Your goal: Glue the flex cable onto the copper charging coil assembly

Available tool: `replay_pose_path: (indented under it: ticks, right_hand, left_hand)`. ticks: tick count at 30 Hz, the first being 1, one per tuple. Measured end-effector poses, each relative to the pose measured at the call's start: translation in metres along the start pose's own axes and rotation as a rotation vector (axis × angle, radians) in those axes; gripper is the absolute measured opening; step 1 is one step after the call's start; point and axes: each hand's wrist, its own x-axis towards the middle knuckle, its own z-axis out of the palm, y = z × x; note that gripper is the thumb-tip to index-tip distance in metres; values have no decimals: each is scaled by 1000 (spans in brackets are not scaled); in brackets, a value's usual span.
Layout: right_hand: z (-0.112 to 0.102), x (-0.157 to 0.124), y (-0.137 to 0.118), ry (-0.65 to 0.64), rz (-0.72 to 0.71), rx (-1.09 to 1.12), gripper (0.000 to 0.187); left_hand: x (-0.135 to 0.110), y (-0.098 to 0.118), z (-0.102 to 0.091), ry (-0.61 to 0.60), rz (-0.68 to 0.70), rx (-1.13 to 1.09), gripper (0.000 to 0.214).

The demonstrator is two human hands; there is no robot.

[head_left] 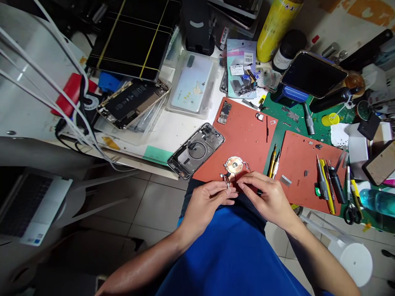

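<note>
Blue shirt cloth [228, 250] fills the foreground below both hands. Beyond the fingertips, over the near part of the red mat [243, 131], sits the copper coil [234, 165]; whether it rests or is lifted is unclear. It looks light and thin, its flex cable [227, 177] easily creased, so the rim seems the safer hold. The left hand [205, 201] appears to pinch the cable's near end; the right hand's [268, 195] fingers bunch just beside, their grip impossible to tell.
</note>
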Motion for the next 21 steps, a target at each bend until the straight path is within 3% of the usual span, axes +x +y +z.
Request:
replay_pose_path:
  ticks: [3, 10, 15, 21]
  right_hand:
    - [-5, 4, 1, 20, -23, -103, 21]
    - [-28, 40, 21, 215, 26, -481, 25]
    - [-35, 59, 28, 172, 34, -627, 25]
    - [-38, 63, 23, 79, 62, -752, 30]
  left_hand:
    - [-2, 0, 0, 17, -6, -13, 40]
    - [-3, -4, 0, 22, -6, -8, 39]
    - [-5, -8, 0, 33, -2, 2, 39]
    - [-10, -15, -2, 44, 15, 44, 38]
